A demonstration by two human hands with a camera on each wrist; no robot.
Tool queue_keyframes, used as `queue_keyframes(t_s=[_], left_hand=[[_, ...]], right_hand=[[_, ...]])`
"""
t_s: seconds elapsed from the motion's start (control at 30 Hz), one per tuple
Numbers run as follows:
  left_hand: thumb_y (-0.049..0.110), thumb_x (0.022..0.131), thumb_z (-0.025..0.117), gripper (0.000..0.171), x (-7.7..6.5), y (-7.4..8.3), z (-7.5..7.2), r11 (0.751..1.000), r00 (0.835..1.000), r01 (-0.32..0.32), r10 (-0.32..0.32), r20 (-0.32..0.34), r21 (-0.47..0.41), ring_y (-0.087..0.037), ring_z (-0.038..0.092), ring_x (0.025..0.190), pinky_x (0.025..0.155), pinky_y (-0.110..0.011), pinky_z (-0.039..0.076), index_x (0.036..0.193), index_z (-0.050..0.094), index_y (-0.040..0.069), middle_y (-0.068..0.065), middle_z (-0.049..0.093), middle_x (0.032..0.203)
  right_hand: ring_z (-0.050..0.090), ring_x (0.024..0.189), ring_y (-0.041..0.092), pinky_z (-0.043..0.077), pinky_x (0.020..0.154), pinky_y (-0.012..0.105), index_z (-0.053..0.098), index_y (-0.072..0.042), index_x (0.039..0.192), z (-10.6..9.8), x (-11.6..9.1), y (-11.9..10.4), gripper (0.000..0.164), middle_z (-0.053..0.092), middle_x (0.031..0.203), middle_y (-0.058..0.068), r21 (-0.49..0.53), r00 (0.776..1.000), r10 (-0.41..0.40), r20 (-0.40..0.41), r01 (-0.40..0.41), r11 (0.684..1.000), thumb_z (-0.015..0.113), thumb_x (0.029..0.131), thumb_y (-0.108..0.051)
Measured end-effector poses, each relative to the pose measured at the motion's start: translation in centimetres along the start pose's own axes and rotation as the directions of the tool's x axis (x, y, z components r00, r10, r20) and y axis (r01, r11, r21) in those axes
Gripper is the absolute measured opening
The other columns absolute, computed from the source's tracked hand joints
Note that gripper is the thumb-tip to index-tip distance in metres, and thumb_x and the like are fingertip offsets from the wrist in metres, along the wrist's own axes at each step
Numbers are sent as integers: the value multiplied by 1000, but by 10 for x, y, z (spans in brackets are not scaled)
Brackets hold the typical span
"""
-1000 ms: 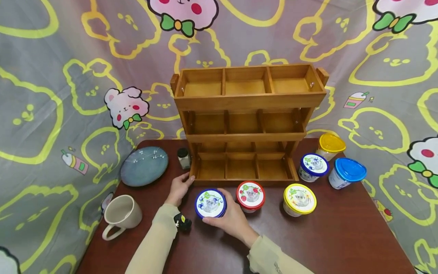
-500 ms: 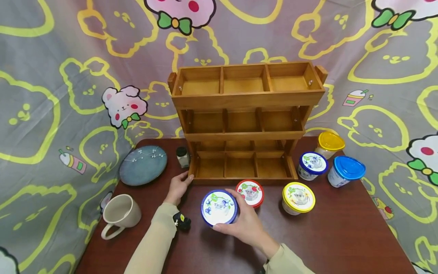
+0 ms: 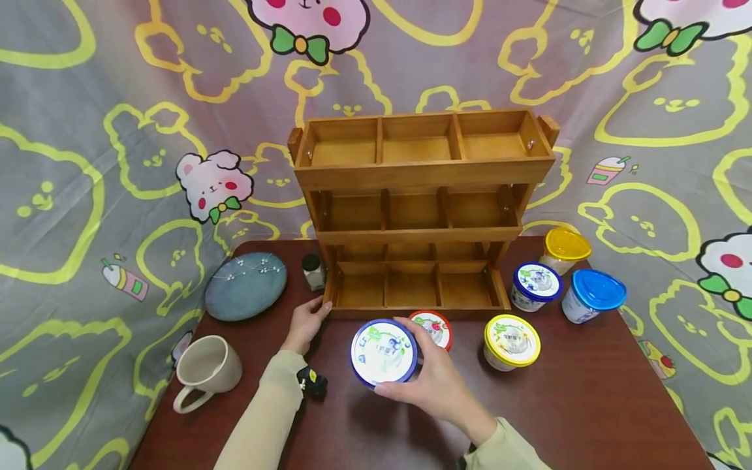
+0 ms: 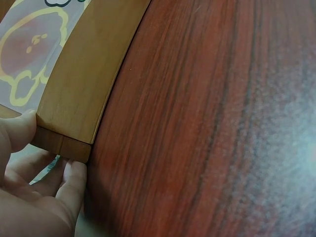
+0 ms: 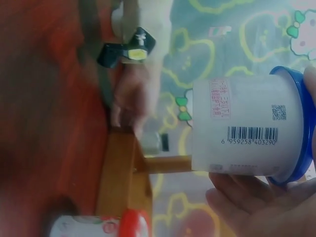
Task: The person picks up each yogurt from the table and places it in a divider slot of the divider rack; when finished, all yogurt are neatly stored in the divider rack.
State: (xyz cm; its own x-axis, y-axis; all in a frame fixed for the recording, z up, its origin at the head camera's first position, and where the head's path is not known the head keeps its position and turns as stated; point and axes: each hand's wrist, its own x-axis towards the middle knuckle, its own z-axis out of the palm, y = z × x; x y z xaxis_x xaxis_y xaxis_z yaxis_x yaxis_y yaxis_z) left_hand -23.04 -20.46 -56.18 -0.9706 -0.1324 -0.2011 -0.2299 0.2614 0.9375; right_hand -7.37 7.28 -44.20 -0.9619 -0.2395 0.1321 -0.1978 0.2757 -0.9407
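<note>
My right hand (image 3: 439,382) grips a tub with a blue-rimmed lid printed with blueberries (image 3: 384,353), thumb on the near side and fingers round the far side. In the right wrist view, the white wall of that tub (image 5: 237,123) shows a barcode and hangs off the table. At the front left corner of a three-tier wooden rack (image 3: 423,173), my left hand (image 3: 305,328) pinches the wood between thumb and fingers, as the left wrist view shows at the rack's end (image 4: 64,143). A red-lidded strawberry tub (image 3: 435,328) stands behind my right hand, partly hidden by it.
A yellow-lidded tub (image 3: 512,341) stands right of the hands. Beyond it are another blueberry tub (image 3: 537,282), a bright blue-lidded tub (image 3: 598,290) and an orange-yellow-lidded one (image 3: 566,245). On the left are a beige mug (image 3: 205,369), a blue-grey plate (image 3: 247,287) and a small black-capped jar (image 3: 314,273).
My right hand has lifted the blueberry tub off the table and carried it slightly right; it now partly covers the strawberry tub. My left hand stays on the rack's corner.
</note>
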Motion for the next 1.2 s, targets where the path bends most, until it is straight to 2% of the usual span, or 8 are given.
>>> queue_keyframes(t_s=[0.17,0.33,0.53,0.7,0.93,1.2], left_hand=[[21,98,64,51,3,-2,-2,1000,1000,-5,5,-7,-20,-35,44,133,111,-49,32,140,52,-5,-23,52,141],[20,97,65,49,4,-2,-4,999,1000,-16,16,-12,-42,-34,45,132,111,-48,33,138,53,-6,-23,54,139],[19,98,65,48,4,-1,-4,999,1000,-21,21,-3,-41,-34,45,132,110,-48,33,138,54,-5,-23,54,139],[20,98,65,49,4,-1,-5,999,1000,-20,20,7,-45,-33,43,134,111,-48,33,138,54,-5,-22,54,139],[20,98,64,48,4,0,-9,998,1000,-24,25,10,-56,-33,43,134,110,-48,33,138,54,-5,-22,54,139],[19,97,65,49,2,-2,-9,998,999,-32,33,13,-56,-33,46,131,109,-47,36,138,54,-5,-22,56,136]], right_hand=[[57,112,14,50,93,37,45,-27,144,-6,9,-7,98,57,128,-6,-56,1000,-15,-8,15,998,95,61,-43],[58,112,18,50,93,41,41,-26,146,-16,27,-13,99,57,131,0,-95,999,-25,21,27,995,93,64,-43],[59,111,21,50,94,46,38,-25,147,-34,64,-14,96,57,132,3,-178,997,-20,71,32,983,90,69,-45],[61,107,20,51,92,45,38,-21,147,-44,100,-7,96,60,127,3,-239,991,-30,129,61,969,88,70,-48],[61,108,20,49,96,44,39,-12,146,-41,137,5,97,62,124,5,-258,985,-6,175,52,965,87,71,-51],[60,111,21,45,100,43,40,-8,145,-26,165,19,96,62,124,6,-250,982,42,185,6,968,87,71,-50]])
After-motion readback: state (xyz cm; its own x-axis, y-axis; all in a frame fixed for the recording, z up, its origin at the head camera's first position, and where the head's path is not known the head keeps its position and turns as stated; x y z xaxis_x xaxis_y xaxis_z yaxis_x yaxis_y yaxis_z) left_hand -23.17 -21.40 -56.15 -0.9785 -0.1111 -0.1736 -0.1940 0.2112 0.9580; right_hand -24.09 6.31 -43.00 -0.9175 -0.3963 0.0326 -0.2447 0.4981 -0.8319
